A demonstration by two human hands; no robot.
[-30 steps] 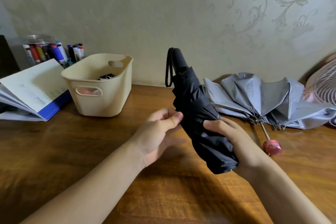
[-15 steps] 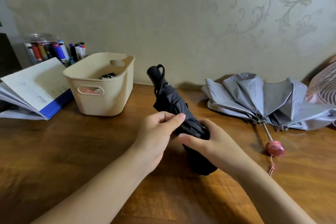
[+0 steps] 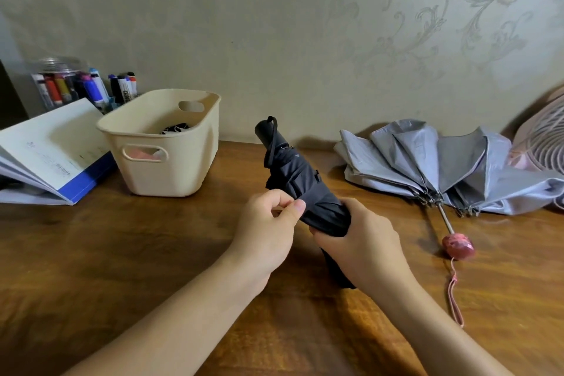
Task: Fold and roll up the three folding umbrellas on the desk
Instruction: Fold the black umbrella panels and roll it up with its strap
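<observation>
My right hand (image 3: 363,241) is wrapped round the lower half of the black umbrella (image 3: 302,189), which is tilted above the desk (image 3: 122,253) with its handle toward the wall. My left hand (image 3: 268,232) pinches a fold of canopy at its side. If the right grip slackens as I pull that fold round, the pleats probably spring loose and the roll goes baggy, and tugging hard could bunch fabric over a rib. The grey umbrella (image 3: 442,168) lies splayed on the desk, well apart on my right, not yet folded.

Our count at the bench (image 3: 122,268)
We find one black umbrella (image 3: 300,183); one grey umbrella (image 3: 457,168); one cream basket (image 3: 171,168); one open book (image 3: 52,143); one jar of markers (image 3: 61,82), too crowded to count; one pink fan (image 3: 543,143)
</observation>
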